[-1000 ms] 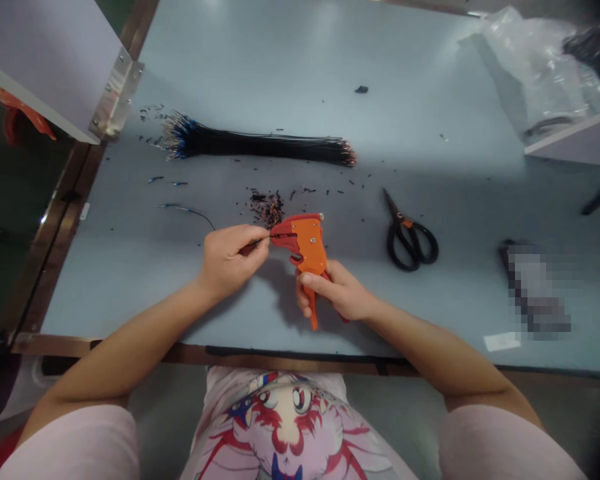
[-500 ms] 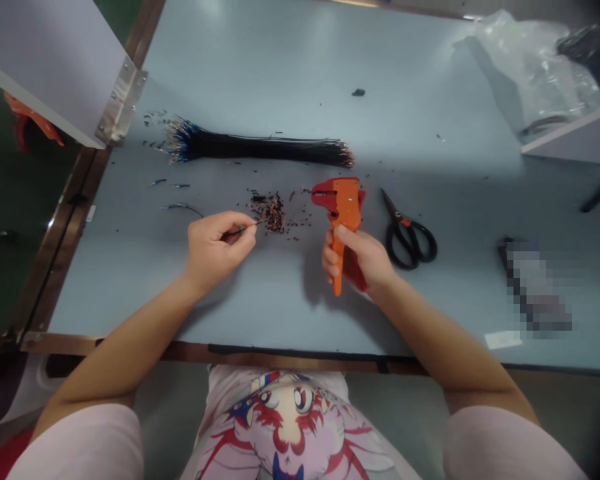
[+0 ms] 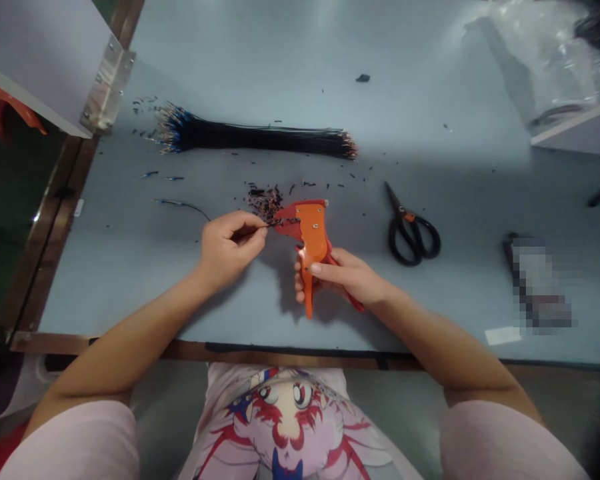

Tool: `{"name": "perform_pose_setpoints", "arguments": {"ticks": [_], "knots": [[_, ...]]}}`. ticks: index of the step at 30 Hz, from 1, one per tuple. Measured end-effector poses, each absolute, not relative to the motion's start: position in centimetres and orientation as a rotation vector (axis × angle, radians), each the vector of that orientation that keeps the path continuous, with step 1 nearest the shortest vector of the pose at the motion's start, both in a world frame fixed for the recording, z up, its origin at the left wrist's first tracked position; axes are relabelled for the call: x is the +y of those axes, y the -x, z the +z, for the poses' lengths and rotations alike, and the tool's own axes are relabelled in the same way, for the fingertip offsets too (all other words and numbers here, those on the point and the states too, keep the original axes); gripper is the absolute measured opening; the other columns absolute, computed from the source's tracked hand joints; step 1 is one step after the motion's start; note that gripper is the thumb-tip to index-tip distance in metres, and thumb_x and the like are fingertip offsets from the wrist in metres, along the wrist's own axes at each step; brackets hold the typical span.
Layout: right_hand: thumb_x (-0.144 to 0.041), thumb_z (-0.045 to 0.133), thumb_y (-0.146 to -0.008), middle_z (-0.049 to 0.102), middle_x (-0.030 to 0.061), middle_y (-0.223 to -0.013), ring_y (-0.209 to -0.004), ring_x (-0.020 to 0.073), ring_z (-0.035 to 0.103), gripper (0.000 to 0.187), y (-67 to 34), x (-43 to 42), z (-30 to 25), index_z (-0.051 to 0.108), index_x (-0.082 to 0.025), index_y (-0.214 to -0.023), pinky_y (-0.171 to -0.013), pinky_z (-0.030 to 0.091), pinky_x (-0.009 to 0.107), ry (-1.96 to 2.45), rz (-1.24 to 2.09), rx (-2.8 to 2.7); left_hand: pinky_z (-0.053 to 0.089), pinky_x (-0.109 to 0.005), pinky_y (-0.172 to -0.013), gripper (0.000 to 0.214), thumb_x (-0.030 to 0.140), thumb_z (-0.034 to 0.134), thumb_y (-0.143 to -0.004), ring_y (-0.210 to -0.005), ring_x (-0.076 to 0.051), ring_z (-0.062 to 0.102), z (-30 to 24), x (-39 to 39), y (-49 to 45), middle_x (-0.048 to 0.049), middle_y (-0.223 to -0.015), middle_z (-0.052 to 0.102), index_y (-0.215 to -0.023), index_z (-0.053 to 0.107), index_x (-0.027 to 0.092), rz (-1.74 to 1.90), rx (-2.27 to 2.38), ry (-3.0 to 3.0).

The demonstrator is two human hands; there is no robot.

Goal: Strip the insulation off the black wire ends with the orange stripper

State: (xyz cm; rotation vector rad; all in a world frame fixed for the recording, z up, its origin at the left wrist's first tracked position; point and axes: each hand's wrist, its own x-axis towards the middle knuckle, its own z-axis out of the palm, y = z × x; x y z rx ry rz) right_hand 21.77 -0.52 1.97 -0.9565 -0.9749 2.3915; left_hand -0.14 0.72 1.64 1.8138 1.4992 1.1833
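Pale blue-grey counter [image 3: 300, 73] filled the head view, edged by a brown strip along its near side, with a white panel [image 3: 35, 60] on a steel bracket [image 3: 107, 83] jutting in at the upper left. Across the middle lay a long bundle of black wires [image 3: 255, 138], lined up side by side, with blue-tipped ends to the left and copper-coloured ends to the right. Just below it sat a small heap of black and copper wire scraps [image 3: 265, 202], with more crumbs strewn around it. A loose thin blue-tipped wire [image 3: 183, 205] lay farther left. To the right rested black-handled steel scissors [image 3: 413, 237], beyond them a pixelated, unreadable object [image 3: 535, 280], and a crumpled clear plastic bag [image 3: 545, 53] lay in the far corner.

The left hand [image 3: 227, 245] was closed to a pinch, thumb and forefinger pressed together on a thin black wire [image 3: 280, 222], whose tip reached the mouth of an orange and red wire stripper [image 3: 310, 227]. The right hand [image 3: 343, 277] curled around the stripper's grips, forefinger laid across its body, holding it above the counter with its jaws turned toward the wire, which brought tool and wire together just beside the heap of scraps.
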Motion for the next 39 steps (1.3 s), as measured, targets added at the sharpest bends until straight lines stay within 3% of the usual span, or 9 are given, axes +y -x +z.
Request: {"name": "perform_pose_setpoints", "arguments": {"ticks": [20, 31, 34, 39], "knots": [[-0.041, 0.064, -0.083, 0.065, 0.0042, -0.07, -0.06, 0.0164, 0.067, 0.031, -21.4, -0.9, 2.1, 0.056, -0.012, -0.088, -0.053, 0.058, 0.03, 0.949, 2.397, -1.052, 0.043, -0.02, -0.055, 0.008, 0.017, 0.06, -0.075, -0.056, -0.008, 0.054, 1.7, 0.3, -0.1, 0.0024, -0.063, 0.064, -0.069, 0.064, 0.019, 1.19, 1.479, -1.887], [-0.048, 0.057, -0.086, 0.054, -0.0015, -0.053, -0.041, 0.0105, 0.054, 0.037, -20.7, -1.4, 1.6, 0.049, -0.015, -0.071, -0.037, 0.047, 0.022, 0.98, 2.304, -1.1, 0.037, -0.021, -0.052, 0.011, 0.017, 0.058, -0.074, -0.049, -0.007, 0.047, 1.3, 0.3, -0.1, 0.0041, -0.054, 0.056, -0.064, 0.063, 0.019, 1.183, 1.542, -2.002], [-0.048, 0.057, -0.087, 0.05, -0.0047, -0.049, -0.036, 0.0089, 0.049, 0.036, -20.7, -1.3, 1.5, 0.047, -0.017, -0.072, -0.035, 0.044, 0.02, 0.961, 2.268, -1.047, 0.036, -0.021, -0.051, 0.012, 0.018, 0.058, -0.074, -0.049, -0.008, 0.047, 1.3, 0.4, -0.1, 0.0044, -0.052, 0.055, -0.064, 0.063, 0.019, 1.166, 1.576, -2.0], [-0.047, 0.06, -0.084, 0.053, -0.0035, -0.053, -0.039, 0.01, 0.051, 0.034, -20.6, -1.3, 1.9, 0.051, -0.016, -0.078, -0.037, 0.048, 0.023, 1.003, 2.303, -0.918, 0.036, -0.021, -0.051, 0.011, 0.019, 0.058, -0.073, -0.048, -0.007, 0.045, 1.3, 0.6, -0.2, 0.0047, -0.052, 0.055, -0.063, 0.063, 0.02, 1.187, 1.562, -1.987]]}}
